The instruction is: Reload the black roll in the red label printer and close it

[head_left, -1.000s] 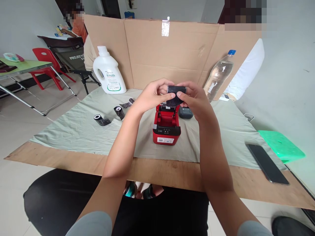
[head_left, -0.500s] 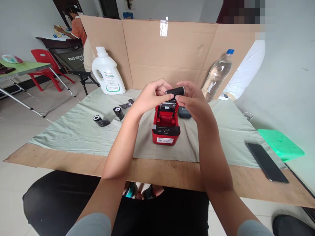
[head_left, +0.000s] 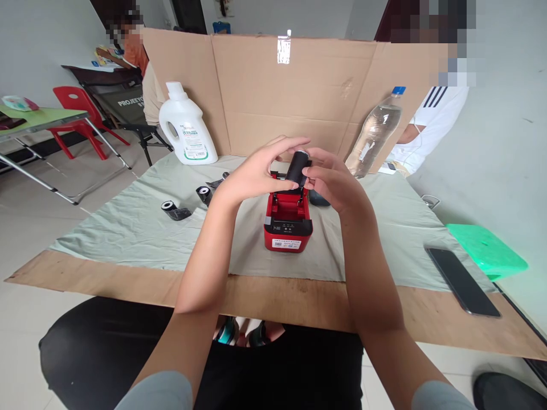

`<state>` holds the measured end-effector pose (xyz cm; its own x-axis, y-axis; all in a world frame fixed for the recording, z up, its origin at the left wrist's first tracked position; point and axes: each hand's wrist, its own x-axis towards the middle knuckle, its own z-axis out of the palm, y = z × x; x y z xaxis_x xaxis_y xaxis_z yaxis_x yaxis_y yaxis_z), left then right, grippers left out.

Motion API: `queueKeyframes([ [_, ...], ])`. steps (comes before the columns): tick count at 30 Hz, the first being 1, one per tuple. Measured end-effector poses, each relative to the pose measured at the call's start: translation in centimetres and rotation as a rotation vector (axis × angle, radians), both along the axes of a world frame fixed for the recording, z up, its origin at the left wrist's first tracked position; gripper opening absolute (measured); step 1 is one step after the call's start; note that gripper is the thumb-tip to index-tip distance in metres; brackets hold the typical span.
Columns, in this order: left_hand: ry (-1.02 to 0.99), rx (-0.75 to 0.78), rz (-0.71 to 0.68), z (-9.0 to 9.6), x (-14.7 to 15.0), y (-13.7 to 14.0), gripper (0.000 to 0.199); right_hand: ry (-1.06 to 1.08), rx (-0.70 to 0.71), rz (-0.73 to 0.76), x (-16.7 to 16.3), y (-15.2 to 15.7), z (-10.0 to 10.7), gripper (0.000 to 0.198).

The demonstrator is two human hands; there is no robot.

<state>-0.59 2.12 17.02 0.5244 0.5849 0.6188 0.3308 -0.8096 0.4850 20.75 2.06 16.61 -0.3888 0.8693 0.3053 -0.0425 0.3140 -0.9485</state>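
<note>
**Black Roll Held Above the Open Red Printer**

Your right hand [head_left: 331, 182] has its fingers curled round the small black cylindrical roll [head_left: 297, 167], thumb pressed to its near side. Your left hand [head_left: 256, 173] meets the roll from 9 o'clock. Its thumb and lower fingers close on the roll's end, while the upper fingers are stretched out flat above it. Both hands grip the roll, which is tilted, upper end toward 1 o'clock.

The roll is in the air, directly over the red plastic box-shaped printer [head_left: 288, 219]. The printer's lid stands open at 12 o'clock and the bay beneath looks empty, so judge the loading as not yet done: the roll is in hand and poised over the bay, but not seated, and the lid is not closed.

The roll's surface is glossy and smooth, with a pale core showing at its upper end. The printer casing is hard, shiny plastic with a black front band and a white label.

The printer stands on a pale green wrinkled cloth [head_left: 128, 228] spread over a brown wooden board [head_left: 106, 279]. At 9 o'clock from the printer lie two loose black rolls [head_left: 176, 209] with trailing film. A white plastic jug [head_left: 186, 128] stands at 11 o'clock and a clear plastic bottle [head_left: 376, 134] leans at 1 o'clock, both against a brown cardboard screen [head_left: 290, 97].
</note>
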Motion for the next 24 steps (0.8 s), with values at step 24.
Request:
queueKeyframes([
  [24, 0.236, 0.226, 0.229, 0.8, 1.8, -2.2, 0.047, -0.036, 0.163, -0.347, -1.1, 0.7, -1.4, 0.025],
])
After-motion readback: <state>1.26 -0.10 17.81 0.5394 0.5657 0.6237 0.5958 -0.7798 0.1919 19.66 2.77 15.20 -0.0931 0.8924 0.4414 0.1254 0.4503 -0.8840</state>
